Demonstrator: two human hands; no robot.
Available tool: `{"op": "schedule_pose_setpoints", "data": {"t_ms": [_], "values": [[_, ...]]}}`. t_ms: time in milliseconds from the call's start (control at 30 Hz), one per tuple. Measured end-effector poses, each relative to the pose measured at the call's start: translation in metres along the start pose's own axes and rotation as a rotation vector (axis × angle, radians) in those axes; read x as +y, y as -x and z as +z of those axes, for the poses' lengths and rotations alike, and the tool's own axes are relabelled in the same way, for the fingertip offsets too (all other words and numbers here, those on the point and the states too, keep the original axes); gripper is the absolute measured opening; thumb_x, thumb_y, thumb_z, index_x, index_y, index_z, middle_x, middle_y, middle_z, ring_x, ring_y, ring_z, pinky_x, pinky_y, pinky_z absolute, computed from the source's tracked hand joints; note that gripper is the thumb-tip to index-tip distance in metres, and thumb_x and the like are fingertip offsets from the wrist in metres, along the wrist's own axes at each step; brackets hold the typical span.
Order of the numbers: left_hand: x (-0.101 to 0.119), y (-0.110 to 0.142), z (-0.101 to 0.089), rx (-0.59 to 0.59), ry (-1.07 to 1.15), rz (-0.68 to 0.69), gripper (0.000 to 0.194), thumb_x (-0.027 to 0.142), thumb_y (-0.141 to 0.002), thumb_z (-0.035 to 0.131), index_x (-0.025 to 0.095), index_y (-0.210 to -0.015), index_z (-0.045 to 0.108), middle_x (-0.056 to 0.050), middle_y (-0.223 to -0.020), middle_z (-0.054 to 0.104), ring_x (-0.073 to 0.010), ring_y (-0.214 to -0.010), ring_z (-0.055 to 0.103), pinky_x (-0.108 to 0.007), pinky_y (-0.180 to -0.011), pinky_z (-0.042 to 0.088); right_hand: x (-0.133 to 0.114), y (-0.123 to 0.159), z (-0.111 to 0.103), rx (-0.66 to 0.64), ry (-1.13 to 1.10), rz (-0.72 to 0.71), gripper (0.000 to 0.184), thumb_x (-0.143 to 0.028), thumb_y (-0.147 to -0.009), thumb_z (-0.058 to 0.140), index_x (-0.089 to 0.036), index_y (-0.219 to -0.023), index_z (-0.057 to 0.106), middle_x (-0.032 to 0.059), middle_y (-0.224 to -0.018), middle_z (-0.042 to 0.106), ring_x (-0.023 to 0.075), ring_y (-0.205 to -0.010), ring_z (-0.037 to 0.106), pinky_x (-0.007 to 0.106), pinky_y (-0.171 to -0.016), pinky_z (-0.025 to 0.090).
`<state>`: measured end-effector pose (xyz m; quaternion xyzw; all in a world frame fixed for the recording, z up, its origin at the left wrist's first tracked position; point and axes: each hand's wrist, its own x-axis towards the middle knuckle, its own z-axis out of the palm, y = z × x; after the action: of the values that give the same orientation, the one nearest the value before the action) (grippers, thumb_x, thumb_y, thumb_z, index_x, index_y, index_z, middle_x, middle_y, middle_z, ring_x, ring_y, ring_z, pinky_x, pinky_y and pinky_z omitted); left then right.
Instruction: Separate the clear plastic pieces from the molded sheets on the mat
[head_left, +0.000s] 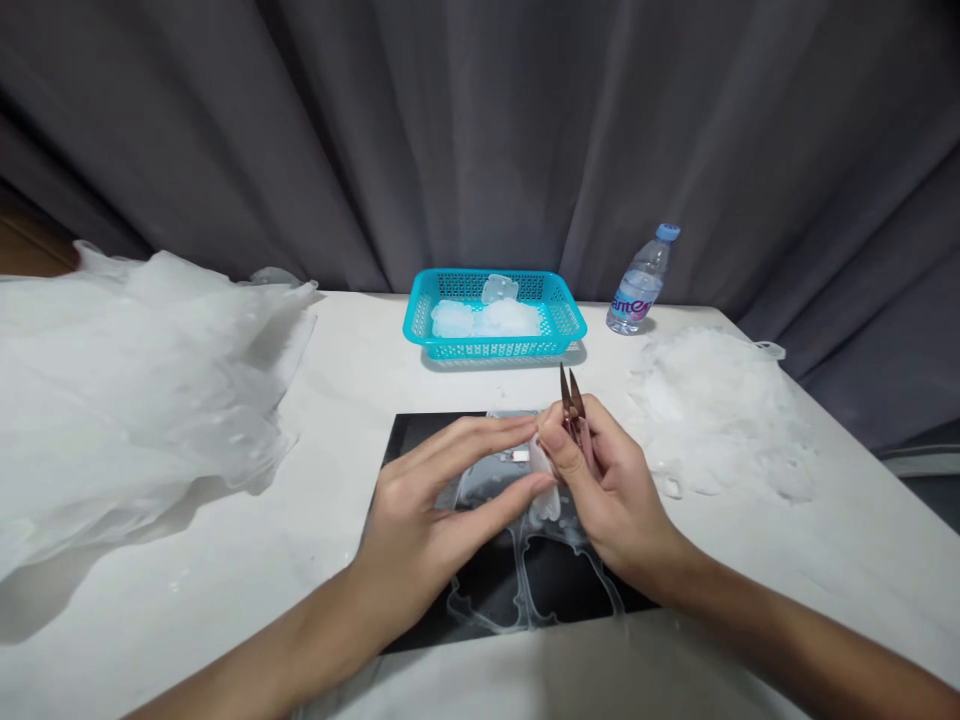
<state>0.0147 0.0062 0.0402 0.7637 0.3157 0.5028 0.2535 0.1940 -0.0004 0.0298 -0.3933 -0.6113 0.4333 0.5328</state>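
Note:
My left hand (442,500) pinches a small clear plastic piece (541,478) between thumb and fingers, above a black mat (420,440). My right hand (607,480) holds small rose-coloured thread snips (571,400), blades pointing up and away, and its fingers also touch the plastic piece. A clear plastic sheet with cut-out outlines (525,580) lies on the mat beneath both hands.
A turquoise basket (562,320) with clear plastic pieces stands behind the mat. A water bottle (641,285) is at the back right. One heap of clear plastic (135,380) fills the left of the white table (225,580), another heap (720,420) lies right. Grey curtain behind.

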Motion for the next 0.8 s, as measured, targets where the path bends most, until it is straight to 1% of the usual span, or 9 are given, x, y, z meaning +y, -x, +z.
{"op": "schedule_pose_setpoints", "data": {"t_ms": [67,200,333,467,567,667,800], "values": [[-0.002,0.002,0.002,0.002,0.045,-0.055,0.032,0.012,-0.089,0.081,0.023,-0.119,0.077,-0.004,-0.122,0.079,-0.0158,-0.112,0.074,-0.025,-0.102,0.059,0.001,0.001,0.001,0.011,0.002,0.002,0.02,-0.038,-0.108,0.054,-0.023,-0.096,0.056,-0.0025,-0.083,0.054,0.0116,-0.073,0.052,0.026,-0.068,0.044],[-0.004,0.006,0.004,0.054,0.075,-0.121,0.027,0.014,-0.089,0.081,0.026,-0.113,0.079,0.0,-0.114,0.08,-0.0135,-0.108,0.074,-0.023,-0.101,0.058,0.003,0.003,0.004,0.028,-0.002,0.004,0.018,-0.038,-0.108,0.054,-0.023,-0.098,0.056,-0.0017,-0.086,0.054,0.0124,-0.078,0.053,0.027,-0.073,0.046],[-0.002,0.005,0.004,0.055,0.06,-0.101,0.026,0.013,-0.091,0.079,0.026,-0.114,0.079,0.001,-0.115,0.08,-0.0125,-0.105,0.075,-0.02,-0.096,0.059,0.002,0.005,0.005,0.024,-0.042,0.026,0.02,-0.039,-0.108,0.055,-0.023,-0.096,0.056,-0.0017,-0.086,0.054,0.0122,-0.077,0.052,0.027,-0.071,0.046],[-0.002,0.002,0.0,-0.008,0.013,-0.095,0.026,0.012,-0.096,0.072,0.026,-0.118,0.077,0.0,-0.116,0.079,-0.0122,-0.106,0.074,-0.02,-0.095,0.058,0.0,0.004,0.004,0.019,-0.072,0.083,0.023,-0.044,-0.105,0.058,-0.023,-0.095,0.058,-0.0019,-0.084,0.052,0.0119,-0.073,0.049,0.026,-0.066,0.044],[-0.004,0.002,-0.004,-0.051,-0.009,-0.093,0.023,0.011,-0.1,0.067,0.024,-0.116,0.076,-0.001,-0.116,0.077,-0.0128,-0.108,0.072,-0.021,-0.097,0.057,-0.001,0.005,0.004,0.01,-0.094,0.117,0.024,-0.047,-0.104,0.06,-0.023,-0.097,0.058,-0.0018,-0.084,0.051,0.0123,-0.072,0.048,0.026,-0.064,0.043],[-0.007,0.001,-0.007,-0.06,-0.017,-0.072,0.019,0.01,-0.101,0.065,0.023,-0.113,0.073,-0.001,-0.112,0.077,-0.0133,-0.105,0.071,-0.023,-0.097,0.056,-0.002,0.006,0.004,-0.011,-0.088,0.11,0.023,-0.046,-0.105,0.058,-0.023,-0.098,0.057,-0.0013,-0.085,0.051,0.0131,-0.074,0.048,0.027,-0.066,0.043],[-0.007,0.001,-0.008,-0.05,-0.029,-0.036,0.019,0.008,-0.101,0.063,0.022,-0.112,0.07,-0.001,-0.108,0.075,-0.013,-0.103,0.07,-0.022,-0.094,0.056,-0.004,0.007,0.004,-0.057,-0.092,0.094,0.019,-0.042,-0.102,0.063,-0.024,-0.101,0.057,-0.0003,-0.09,0.052,0.0141,-0.078,0.05,0.028,-0.067,0.044]]}}
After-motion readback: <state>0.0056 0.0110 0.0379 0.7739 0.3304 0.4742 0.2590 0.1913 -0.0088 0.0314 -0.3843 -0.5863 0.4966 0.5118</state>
